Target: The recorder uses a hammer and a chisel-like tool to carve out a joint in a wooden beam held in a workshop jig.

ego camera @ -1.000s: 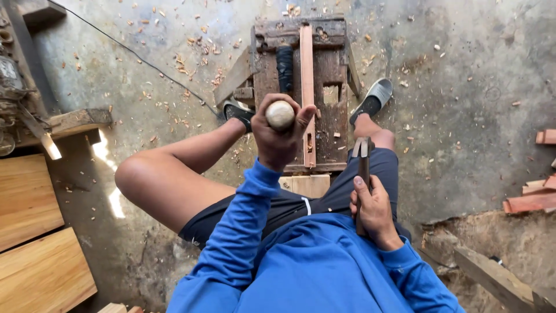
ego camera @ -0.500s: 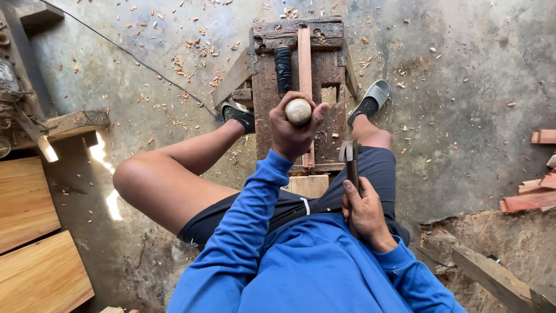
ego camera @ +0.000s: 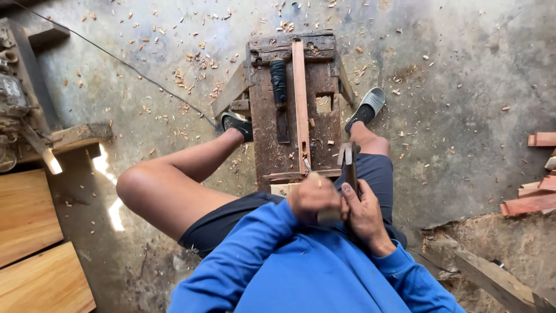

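Observation:
I sit astride a dark wooden workbench (ego camera: 266, 139). My left hand (ego camera: 311, 198) is low at the bench's near end, closed over a pale round wooden piece (ego camera: 329, 216) that is mostly hidden by the fingers. Touching it on the right, my right hand (ego camera: 366, 215) grips the handle of a small hammer-like tool (ego camera: 347, 156), whose metal head points away over my right thigh. On the bench lie a long reddish wooden strip (ego camera: 300, 98) and a black-handled tool (ego camera: 279, 84).
My sandalled feet (ego camera: 237, 123) (ego camera: 366, 108) rest on either side of the bench. Wood chips litter the concrete floor (ego camera: 452, 87). Light planks (ego camera: 29, 232) lie at the left, a machine (ego camera: 14, 110) stands at the far left, and reddish offcuts (ego camera: 530, 200) lie at the right.
My left hand came down from above the bench with the round piece and now meets my right hand at my lap. The right hand and tool shifted slightly forward.

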